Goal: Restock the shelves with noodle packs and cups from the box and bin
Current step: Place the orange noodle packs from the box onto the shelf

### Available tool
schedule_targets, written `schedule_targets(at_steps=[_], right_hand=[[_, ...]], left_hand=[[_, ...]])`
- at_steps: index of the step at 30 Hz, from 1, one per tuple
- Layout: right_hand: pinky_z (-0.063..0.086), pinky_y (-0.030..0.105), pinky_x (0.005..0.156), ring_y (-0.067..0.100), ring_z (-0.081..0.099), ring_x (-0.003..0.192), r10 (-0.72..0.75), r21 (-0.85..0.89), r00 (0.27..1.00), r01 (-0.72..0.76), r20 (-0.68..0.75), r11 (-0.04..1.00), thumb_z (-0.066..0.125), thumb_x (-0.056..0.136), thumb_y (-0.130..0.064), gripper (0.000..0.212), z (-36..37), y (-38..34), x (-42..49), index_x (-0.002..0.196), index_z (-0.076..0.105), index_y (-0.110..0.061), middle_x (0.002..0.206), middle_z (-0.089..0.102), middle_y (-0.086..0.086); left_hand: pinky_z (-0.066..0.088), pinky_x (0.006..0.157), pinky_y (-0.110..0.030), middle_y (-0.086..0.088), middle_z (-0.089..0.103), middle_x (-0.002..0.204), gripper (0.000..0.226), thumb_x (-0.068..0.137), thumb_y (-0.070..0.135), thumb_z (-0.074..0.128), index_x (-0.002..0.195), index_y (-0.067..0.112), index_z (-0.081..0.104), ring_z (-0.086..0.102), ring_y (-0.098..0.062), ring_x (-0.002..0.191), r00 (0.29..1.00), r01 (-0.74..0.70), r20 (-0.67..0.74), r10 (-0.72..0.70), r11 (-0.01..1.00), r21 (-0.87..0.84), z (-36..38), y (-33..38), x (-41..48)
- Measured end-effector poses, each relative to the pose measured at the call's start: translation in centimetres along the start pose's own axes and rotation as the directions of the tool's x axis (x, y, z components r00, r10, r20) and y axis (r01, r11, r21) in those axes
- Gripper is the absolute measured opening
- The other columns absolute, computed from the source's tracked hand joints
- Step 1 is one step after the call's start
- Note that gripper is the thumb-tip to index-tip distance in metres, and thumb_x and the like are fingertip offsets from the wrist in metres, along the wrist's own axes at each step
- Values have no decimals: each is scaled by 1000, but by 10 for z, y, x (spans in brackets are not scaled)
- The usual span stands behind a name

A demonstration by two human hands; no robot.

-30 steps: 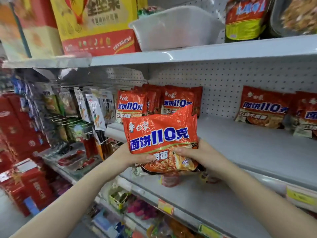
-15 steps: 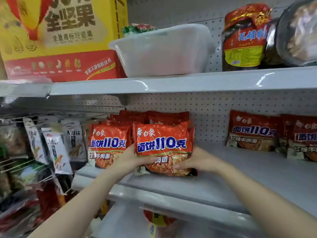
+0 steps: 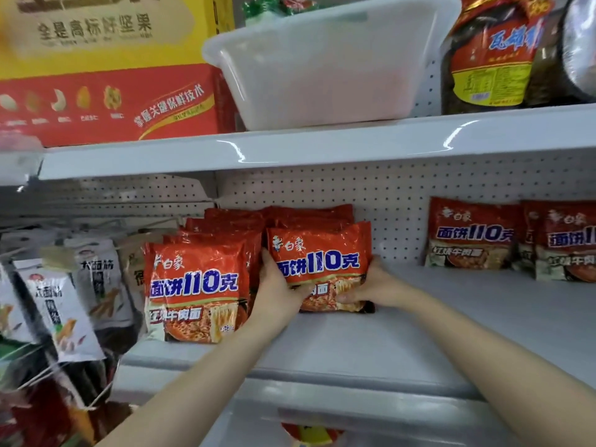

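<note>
A red noodle pack (image 3: 319,259) with blue lettering stands upright on the grey shelf (image 3: 371,343), at the front of a row of like packs. My left hand (image 3: 279,291) grips its left edge and my right hand (image 3: 375,282) grips its lower right corner. Just to the left stands another row, fronted by a second red noodle pack (image 3: 195,288). Further right, more noodle packs (image 3: 471,233) lean against the pegboard back. No box shows in this view.
A white plastic bin (image 3: 325,69) sits on the upper shelf (image 3: 290,150), between a red and yellow nut carton (image 3: 109,75) and dark snack bags (image 3: 493,56). White snack packets (image 3: 61,311) hang on hooks at the left. Bare shelf lies between the two noodle groups.
Both hands have carried the noodle pack up and back onto the shelf, setting it upright at the front of the right-hand row. The camera has come closer.
</note>
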State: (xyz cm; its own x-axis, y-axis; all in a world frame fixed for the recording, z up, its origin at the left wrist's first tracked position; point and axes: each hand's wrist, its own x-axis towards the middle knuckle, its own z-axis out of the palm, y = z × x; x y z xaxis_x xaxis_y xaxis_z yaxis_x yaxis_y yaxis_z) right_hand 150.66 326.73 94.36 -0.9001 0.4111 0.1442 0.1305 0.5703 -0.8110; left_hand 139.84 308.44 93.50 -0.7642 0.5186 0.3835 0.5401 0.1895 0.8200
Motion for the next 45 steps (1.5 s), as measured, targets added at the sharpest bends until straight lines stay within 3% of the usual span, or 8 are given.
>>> schedule_targets(at_steps=[3, 5, 12, 21, 25, 28, 37, 45], right_hand=[[47, 26, 103, 7, 60, 107, -13, -63, 996, 18, 89, 998, 86, 71, -8, 63, 4, -4, 0, 117, 46, -25, 116, 60, -8], [48, 26, 102, 8, 63, 109, -42, -92, 990, 55, 138, 994, 82, 76, -7, 54, 9, -9, 0, 119, 56, -26, 121, 65, -4], [43, 35, 109, 17, 58, 120, 11, -110, 987, 7, 162, 994, 81, 80, -18, 60, 22, -19, 5, 133, 54, -20, 132, 61, -1], [48, 37, 104, 11, 62, 113, 38, 19, 999, -38, 7, 999, 89, 68, -28, 75, 18, -11, -10, 131, 48, -20, 125, 65, -5], [48, 32, 96, 18, 57, 116, 110, -61, 967, -127, -230, 990, 83, 75, -34, 72, 13, -7, -26, 133, 47, -9, 130, 59, 2], [47, 28, 87, 15, 56, 106, 79, -76, 934, -111, -348, 991, 77, 83, -25, 59, 19, -11, -37, 133, 51, -7, 118, 59, 2], [48, 30, 96, 20, 62, 111, 83, -106, 958, -116, -275, 988, 56, 97, -14, 32, 51, -22, -28, 129, 60, -12, 124, 66, 6], [38, 30, 106, 25, 45, 135, 145, -188, 917, -228, -373, 955, 59, 96, -29, 64, 35, -28, -71, 151, 31, -9, 152, 42, 7]], left_hand=[[24, 119, -40, -5, 15, 162, 122, 84, 24, 77, 153, 29, -23, 23, -22, 148, 999, -42, 6, 41, 996, 84, 3, 0, -2], [21, 120, -42, -8, 0, 165, 121, 88, 23, 73, 148, 38, -30, 16, -26, 151, 994, -105, 13, 104, 983, 153, 3, 0, -2], [1, 120, -35, -19, -31, 157, 97, 98, 13, 57, 154, 30, -20, -21, -33, 149, 990, -126, 101, 98, 936, 327, 6, 5, -7], [-12, 118, -42, -15, -42, 152, 105, 94, 21, 62, 152, 26, -25, -34, -32, 143, 972, -138, 226, 63, 933, 332, 0, 6, -25], [-16, 118, -42, -7, -39, 155, 102, 92, 18, 62, 154, 20, -20, -37, -23, 139, 959, -231, 240, 149, 904, 361, -1, -2, -30], [-10, 120, -42, -3, -25, 162, 101, 89, 20, 65, 157, 25, -9, -28, -22, 145, 950, -197, 283, 129, 954, 227, -1, -1, -30], [-8, 120, -43, -4, -28, 161, 101, 92, 23, 66, 156, 21, -12, -26, -21, 147, 922, -144, 382, 64, 972, 186, -15, -5, -33], [0, 123, -36, -4, -6, 166, 93, 91, 24, 66, 159, 19, 2, -11, -17, 152, 920, -171, 368, 134, 983, 70, -6, 16, -52]])
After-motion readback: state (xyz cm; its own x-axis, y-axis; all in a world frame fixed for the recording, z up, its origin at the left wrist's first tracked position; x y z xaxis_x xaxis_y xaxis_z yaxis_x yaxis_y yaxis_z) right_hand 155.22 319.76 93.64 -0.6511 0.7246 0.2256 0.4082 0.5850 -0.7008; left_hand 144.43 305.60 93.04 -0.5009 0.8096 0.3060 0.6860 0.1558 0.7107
